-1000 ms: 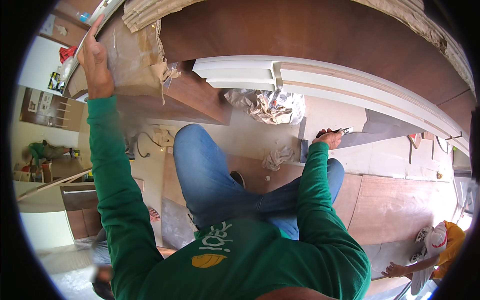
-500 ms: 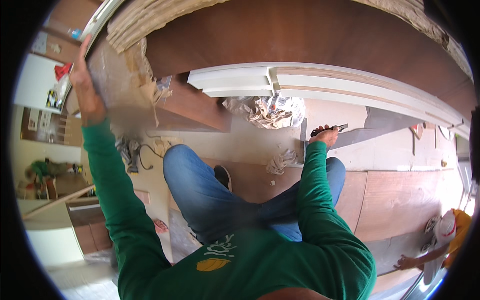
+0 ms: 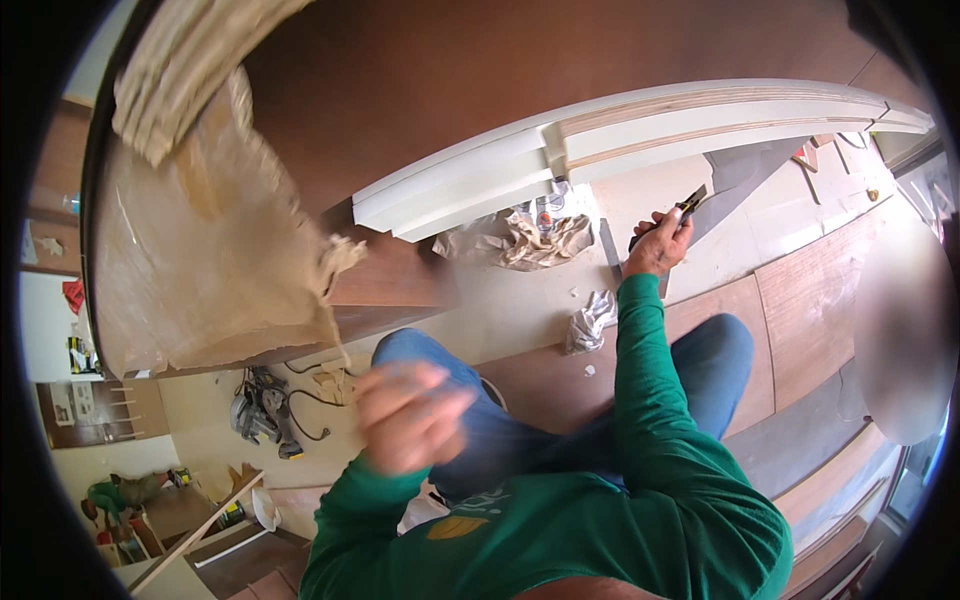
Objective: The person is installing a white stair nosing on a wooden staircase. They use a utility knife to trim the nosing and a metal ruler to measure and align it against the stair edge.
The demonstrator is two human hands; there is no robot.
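Observation:
My right hand (image 3: 656, 246) is closed around a black and yellow utility knife (image 3: 690, 203), its blade end pointing up and to the right. The knife is held below a long white panel with layered plywood edges (image 3: 680, 138). My left hand (image 3: 408, 418) hangs in front of my bent left knee, its fingers curled but smeared by motion. Whether it holds anything does not show. Beyond it, torn brown cardboard and paper wrapping (image 3: 215, 240) lies along the left part of a large brown board (image 3: 500, 60).
Crumpled brown paper (image 3: 545, 240) lies under the white panel. A corded power tool (image 3: 262, 412) rests on the floor at left. A crumpled grey-white wad (image 3: 592, 322) lies by my right forearm. Brown boards (image 3: 815, 300) cover floor at right. Another person (image 3: 120, 495) is far left.
My left hand has come away from the upper left edge and down toward my lap. My right hand still holds the knife, slightly higher. The whole view has shifted.

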